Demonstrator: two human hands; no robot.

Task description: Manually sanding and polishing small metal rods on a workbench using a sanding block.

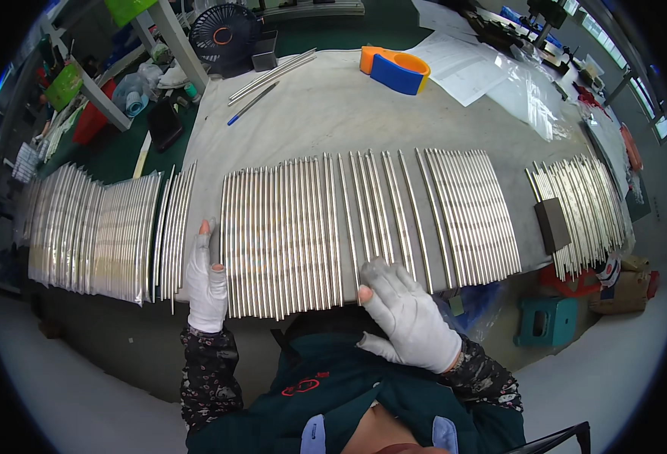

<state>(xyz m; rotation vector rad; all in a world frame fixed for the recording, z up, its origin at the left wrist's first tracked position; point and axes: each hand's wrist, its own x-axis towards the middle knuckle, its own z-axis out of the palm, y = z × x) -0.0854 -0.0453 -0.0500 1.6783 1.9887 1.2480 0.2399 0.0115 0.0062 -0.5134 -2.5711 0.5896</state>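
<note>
L hand [208,291], thumb apart & unclamped, stands along the metal rods [280,242] on the tabletop [311,113], prob. as a side stop, while R hand [413,321], thumb apart, covers near ends, prob. steadying 'em.

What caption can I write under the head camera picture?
White-gloved left hand beside a row of silvery rods on a grey table, white-gloved right hand over some near ends.

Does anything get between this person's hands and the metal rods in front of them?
Nothing visible beyond the white gloves: the left hand stands close along the left edge of the rod block, and the right hand lies over near ends of the looser rods.
</note>
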